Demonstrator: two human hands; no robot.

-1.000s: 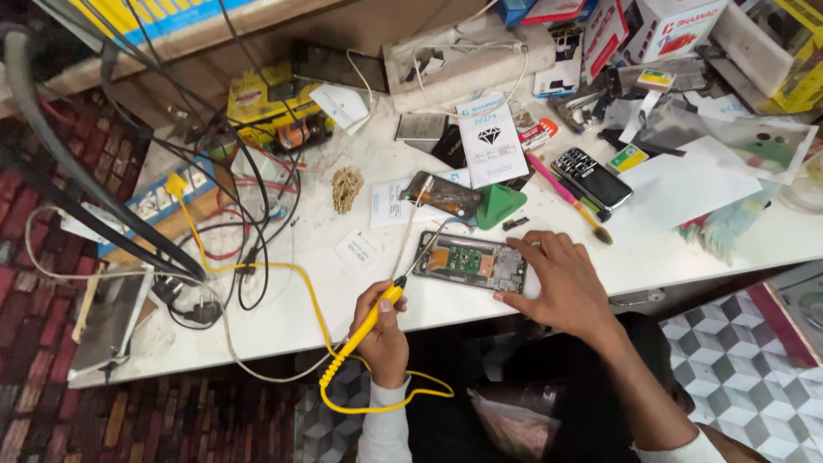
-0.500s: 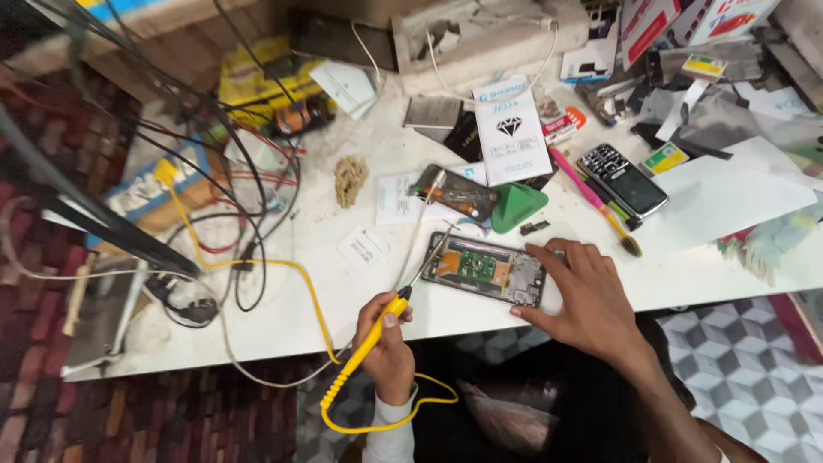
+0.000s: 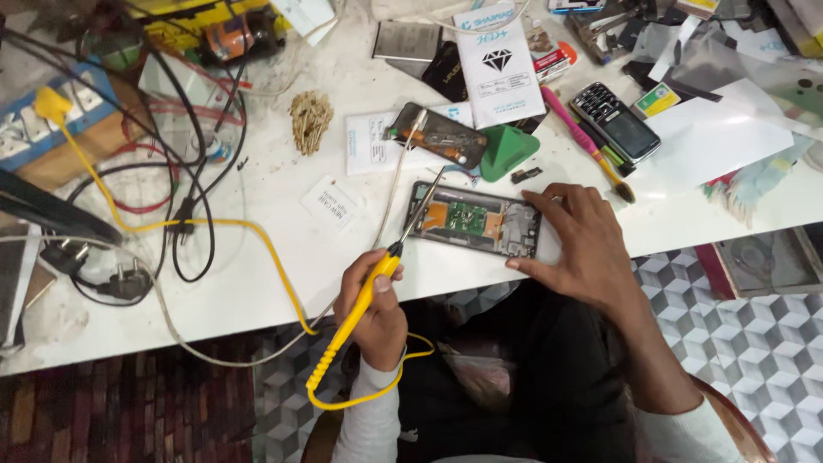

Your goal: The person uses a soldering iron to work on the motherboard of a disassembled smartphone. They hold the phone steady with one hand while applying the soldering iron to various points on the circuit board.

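The left hand (image 3: 373, 304) has its grip closed around a yellow soldering iron (image 3: 369, 296), tip over the opened phone (image 3: 476, 219). The right hand (image 3: 583, 244) presses flat, fingers spread, on the phone's right end near the table's (image 3: 257, 283) front edge.

The opened phone (image 3: 476, 219) lies flat near the desk's (image 3: 257, 257) front edge, circuit board exposed. The yellow soldering iron (image 3: 377, 279) slants, its tip on the phone's left end.

Keypad phone (image 3: 615, 120), green pick (image 3: 507, 152), black plugs (image 3: 129, 281)
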